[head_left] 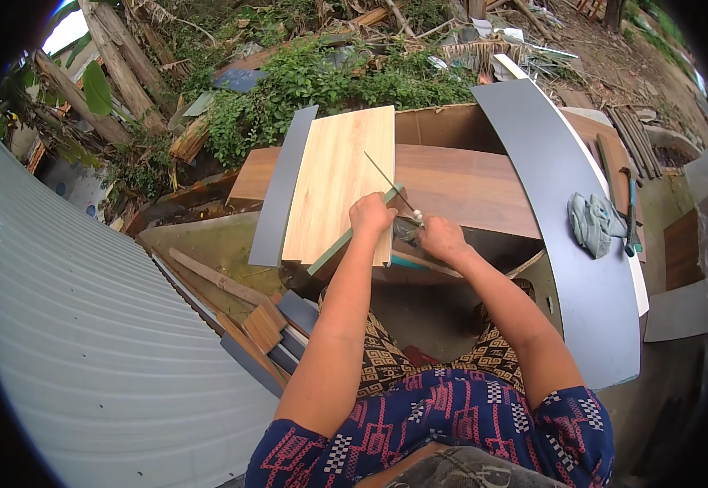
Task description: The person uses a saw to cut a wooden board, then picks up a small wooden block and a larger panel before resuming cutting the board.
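My left hand (372,215) is closed on a narrow green-edged strip (339,244), pressing it against a pale wood-grain board (342,146). The strip lies slantwise across the board's near right part. In my right hand (443,240), just off the board's right edge, is a thin, long-bladed tool (383,174); its exact kind is unclear. Its blade points up and left, crossing the strip's far end, and a whitish part shows by my fingers. My fingers hide most of its handle.
A brown wood-grain panel (468,187) lies beneath the board. Grey panels (561,203) (283,187) flank it. A grey cloth (594,225) and a teal-handled tool (632,207) rest at right. Offcuts (264,325) lie lower left, beside corrugated sheeting (86,325).
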A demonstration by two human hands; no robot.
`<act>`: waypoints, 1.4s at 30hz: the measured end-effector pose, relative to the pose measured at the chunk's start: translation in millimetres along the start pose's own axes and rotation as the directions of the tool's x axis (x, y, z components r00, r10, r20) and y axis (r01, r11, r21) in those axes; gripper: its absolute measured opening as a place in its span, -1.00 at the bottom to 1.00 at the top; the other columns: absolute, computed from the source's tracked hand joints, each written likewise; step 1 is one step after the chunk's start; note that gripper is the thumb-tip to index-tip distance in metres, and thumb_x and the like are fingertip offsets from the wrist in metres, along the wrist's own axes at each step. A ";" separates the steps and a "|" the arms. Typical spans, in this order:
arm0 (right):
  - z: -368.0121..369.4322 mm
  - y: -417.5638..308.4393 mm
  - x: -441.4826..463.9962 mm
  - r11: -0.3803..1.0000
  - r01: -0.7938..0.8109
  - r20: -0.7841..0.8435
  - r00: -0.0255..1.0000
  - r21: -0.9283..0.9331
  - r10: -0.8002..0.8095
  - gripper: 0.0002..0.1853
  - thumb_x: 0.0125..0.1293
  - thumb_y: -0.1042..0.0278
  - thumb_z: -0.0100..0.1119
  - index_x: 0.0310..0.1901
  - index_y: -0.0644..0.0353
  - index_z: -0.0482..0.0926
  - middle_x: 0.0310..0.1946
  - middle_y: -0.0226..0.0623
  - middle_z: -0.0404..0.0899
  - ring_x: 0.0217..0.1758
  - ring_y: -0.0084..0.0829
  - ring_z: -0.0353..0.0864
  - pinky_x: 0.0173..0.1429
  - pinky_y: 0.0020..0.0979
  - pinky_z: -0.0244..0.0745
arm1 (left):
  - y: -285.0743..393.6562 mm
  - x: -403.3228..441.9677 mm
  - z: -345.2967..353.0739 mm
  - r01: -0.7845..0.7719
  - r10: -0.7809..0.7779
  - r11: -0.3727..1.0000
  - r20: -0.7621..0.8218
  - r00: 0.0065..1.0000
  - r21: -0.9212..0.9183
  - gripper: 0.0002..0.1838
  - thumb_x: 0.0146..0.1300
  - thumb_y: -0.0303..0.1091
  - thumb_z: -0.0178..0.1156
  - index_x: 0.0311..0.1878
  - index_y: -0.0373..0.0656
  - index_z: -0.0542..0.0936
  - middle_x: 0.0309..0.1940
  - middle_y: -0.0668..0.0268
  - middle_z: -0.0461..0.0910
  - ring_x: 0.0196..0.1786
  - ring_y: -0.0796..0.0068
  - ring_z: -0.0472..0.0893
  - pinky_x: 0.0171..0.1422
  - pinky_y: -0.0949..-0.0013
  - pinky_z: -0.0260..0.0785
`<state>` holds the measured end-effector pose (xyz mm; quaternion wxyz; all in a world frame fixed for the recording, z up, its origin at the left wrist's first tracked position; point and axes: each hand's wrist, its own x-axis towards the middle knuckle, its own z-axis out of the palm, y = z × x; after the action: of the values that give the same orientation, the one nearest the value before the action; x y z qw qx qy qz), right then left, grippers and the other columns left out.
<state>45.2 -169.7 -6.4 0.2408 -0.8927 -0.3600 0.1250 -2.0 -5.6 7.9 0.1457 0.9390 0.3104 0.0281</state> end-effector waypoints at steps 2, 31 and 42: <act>-1.7 17.9 -31.9 1.000 0.005 0.023 1.000 -0.018 -0.005 -0.71 0.24 0.22 0.06 -0.19 0.31 0.39 -0.40 0.10 0.58 -0.23 0.09 0.58 -0.13 -0.01 0.45 | -0.8 1.1 1.1 -0.007 0.007 1.000 0.002 1.000 0.002 -0.66 -0.07 -0.14 0.30 -0.24 -0.13 0.62 -0.27 0.12 0.63 -0.09 0.16 0.60 0.02 0.18 0.42; -7.7 34.9 -72.7 0.999 -0.014 0.042 0.999 -0.045 0.016 -0.73 0.23 0.24 0.05 -0.22 0.31 0.38 -0.43 0.10 0.59 -0.27 0.07 0.60 -0.16 -0.02 0.48 | -1.4 1.3 2.7 -0.024 0.024 1.000 -0.016 1.000 -0.019 -0.69 -0.07 -0.16 0.28 -0.28 -0.15 0.62 -0.31 0.10 0.64 -0.12 0.14 0.61 0.01 0.18 0.43; -13.3 7.5 -6.6 1.000 -0.002 0.027 1.000 -0.029 0.003 -0.74 0.21 0.27 0.01 -0.20 0.31 0.49 -0.32 0.09 0.60 -0.15 0.04 0.59 -0.05 -0.05 0.47 | -2.2 1.1 3.5 -0.033 0.033 0.999 -0.015 0.999 0.021 -0.63 -0.06 -0.09 0.31 -0.24 -0.14 0.62 -0.28 0.11 0.64 -0.11 0.16 0.61 0.00 0.18 0.43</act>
<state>50.2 -183.5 1.3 0.2229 -0.8947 -0.3638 0.1321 -1.9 -4.1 3.9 0.1332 0.9451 0.2963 0.0344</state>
